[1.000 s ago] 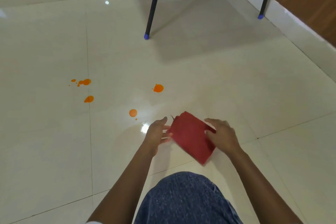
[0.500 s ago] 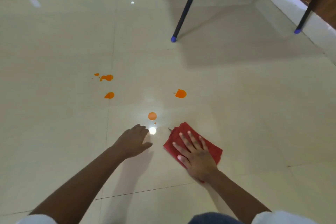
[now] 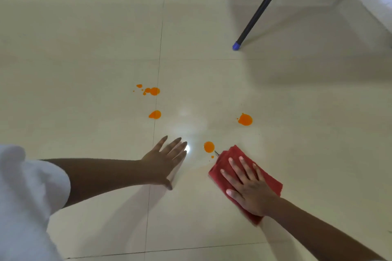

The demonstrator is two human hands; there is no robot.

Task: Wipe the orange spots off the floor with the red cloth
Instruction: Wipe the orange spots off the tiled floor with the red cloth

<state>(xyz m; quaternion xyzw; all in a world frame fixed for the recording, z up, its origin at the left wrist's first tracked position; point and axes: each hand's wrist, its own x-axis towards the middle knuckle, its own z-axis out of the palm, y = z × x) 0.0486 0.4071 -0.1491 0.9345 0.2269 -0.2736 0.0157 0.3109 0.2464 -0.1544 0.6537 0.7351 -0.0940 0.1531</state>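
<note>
Your right hand (image 3: 252, 188), fingers spread, presses the cloth (image 3: 235, 155) flat beside a spot (image 3: 209, 146); your left hand (image 3: 164, 162), open, braces on the floor (image 3: 84, 48).

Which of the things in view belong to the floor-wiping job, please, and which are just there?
Job: red cloth under the flat right hand; orange spots, nearest, right, left, far cluster; floor.
Not part of it: black furniture legs; left hand.

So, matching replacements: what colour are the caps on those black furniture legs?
Blue. The cap on the nearest leg shows it best, in the head view.
</note>
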